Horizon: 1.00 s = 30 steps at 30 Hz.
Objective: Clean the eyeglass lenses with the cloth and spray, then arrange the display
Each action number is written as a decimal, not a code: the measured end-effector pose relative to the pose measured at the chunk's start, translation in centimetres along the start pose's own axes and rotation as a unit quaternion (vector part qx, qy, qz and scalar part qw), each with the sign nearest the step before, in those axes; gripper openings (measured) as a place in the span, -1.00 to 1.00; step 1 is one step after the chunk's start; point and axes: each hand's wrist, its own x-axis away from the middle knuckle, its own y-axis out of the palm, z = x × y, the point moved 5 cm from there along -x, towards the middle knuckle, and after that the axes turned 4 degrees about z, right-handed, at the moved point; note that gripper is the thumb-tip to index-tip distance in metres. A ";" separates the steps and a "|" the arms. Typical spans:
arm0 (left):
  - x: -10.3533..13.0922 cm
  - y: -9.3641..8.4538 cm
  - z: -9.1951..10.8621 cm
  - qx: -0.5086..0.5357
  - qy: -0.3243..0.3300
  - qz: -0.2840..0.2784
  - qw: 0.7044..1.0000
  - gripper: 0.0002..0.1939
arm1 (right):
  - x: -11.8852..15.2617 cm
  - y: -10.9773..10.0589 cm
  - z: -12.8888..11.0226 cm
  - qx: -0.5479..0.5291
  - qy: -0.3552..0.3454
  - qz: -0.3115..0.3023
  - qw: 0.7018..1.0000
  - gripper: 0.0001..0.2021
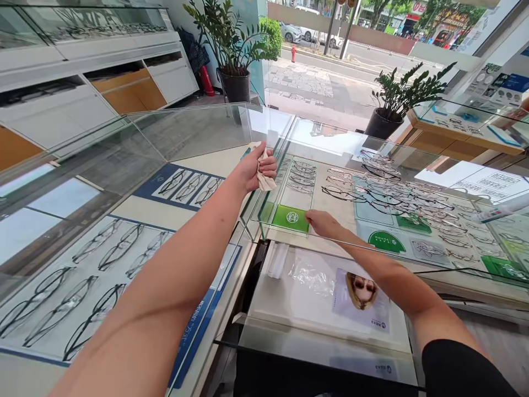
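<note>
My left hand [257, 166] is stretched far forward, its fingers wrapped round a crumpled cream cloth [266, 179]. It is over the joint between two glass display cases. My right hand [324, 224] is closed, its fingers curled at the right edge of a green card [285, 218] with a white logo. Whether it pinches the card, grips the glass or only rests there, I cannot tell. Rows of eyeglasses [300, 176] lie just beyond the card. Left of my left arm, more eyeglasses [119, 248] lie on white and blue display boards under glass.
Many eyeglass frames [384, 193] fill the right glass case. Below it, an open drawer [297, 331] holds clear plastic and a picture card [361, 298]. Potted plants [234, 82] stand behind, near the window. White cabinets [53, 110] line the left wall.
</note>
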 end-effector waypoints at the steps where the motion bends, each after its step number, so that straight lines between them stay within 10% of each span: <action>1: 0.0 -0.1 0.0 0.002 -0.001 0.000 1.000 -0.46 | -1.0 -0.1 0.9 0.002 0.018 0.011 1.000 -0.70; 7: -0.1 -0.4 0.0 0.006 -0.006 0.000 1.000 -0.49 | -7.3 -1.0 4.8 0.006 0.131 0.084 0.988 -0.81; 16: 0.1 -0.5 -0.1 -0.003 -0.002 -0.002 1.000 -0.47 | -15.8 -1.1 6.1 0.029 0.106 0.143 0.984 -0.47; 30: 0.1 -0.5 -0.1 -0.001 -0.004 0.002 1.000 -0.46 | -15.3 -1.0 3.6 0.046 0.113 0.192 0.974 -0.49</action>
